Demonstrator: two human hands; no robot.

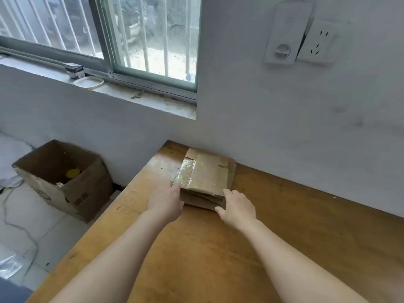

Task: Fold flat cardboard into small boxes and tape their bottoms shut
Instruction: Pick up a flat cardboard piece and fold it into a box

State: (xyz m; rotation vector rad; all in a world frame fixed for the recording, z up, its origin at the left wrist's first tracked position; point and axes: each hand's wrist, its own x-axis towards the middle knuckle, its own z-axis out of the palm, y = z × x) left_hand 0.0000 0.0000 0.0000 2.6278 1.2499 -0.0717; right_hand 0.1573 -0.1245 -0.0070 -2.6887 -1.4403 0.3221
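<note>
A stack of flat cardboard pieces [207, 173] lies on the wooden table [218, 248] against the wall. The top piece has shiny clear tape along its left side. My left hand [167, 199] touches the stack's near left corner, and its fingertips are hidden by the back of the hand. My right hand [237, 206] is at the near right corner, fingers on the stack's front edge, thumb pointing left along the table. Whether either hand grips a sheet cannot be seen.
An open cardboard box [63, 178] with a yellow item inside stands on the tiled floor left of the table. A cable [19, 228] runs over the floor. The windowsill holds a small box [74, 70] and a round lid [88, 82]. A wall socket [317, 43] is above.
</note>
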